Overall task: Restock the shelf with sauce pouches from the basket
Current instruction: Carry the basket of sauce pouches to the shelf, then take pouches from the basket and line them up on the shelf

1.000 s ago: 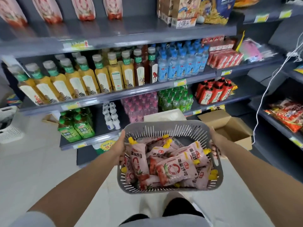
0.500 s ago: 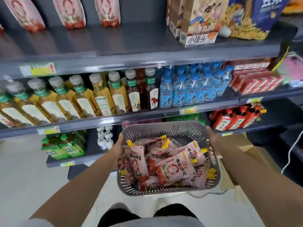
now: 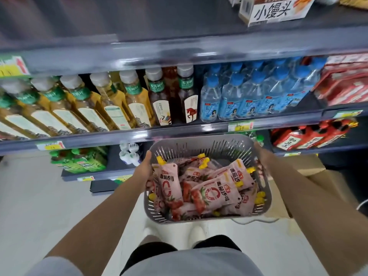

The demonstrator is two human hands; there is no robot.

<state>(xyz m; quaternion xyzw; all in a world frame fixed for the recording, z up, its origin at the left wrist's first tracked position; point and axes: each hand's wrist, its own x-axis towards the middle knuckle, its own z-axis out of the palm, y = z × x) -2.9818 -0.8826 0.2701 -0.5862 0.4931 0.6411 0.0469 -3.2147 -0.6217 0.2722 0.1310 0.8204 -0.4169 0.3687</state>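
A grey slotted plastic basket hangs in front of me at waist height, close to the shelving. It is full of several pink sauce pouches with yellow caps and red print. My left hand grips the basket's left rim, fingers curled under the edge. My right hand grips the right rim, partly hidden behind the basket wall. The dark top shelf above is bare on its left and middle part in this view.
Boxes with Chinese print stand on the top shelf at right. Below are yellow tea bottles, blue-capped water bottles and red packs. Lower shelves hold green bottles and red bottles. A cardboard box sits on the floor at right.
I have stepped closer to the shelving and the view has tilted down, so the shelves loom larger. The pouches on the top shelf have left the view. Both hands keep their grip on the basket.
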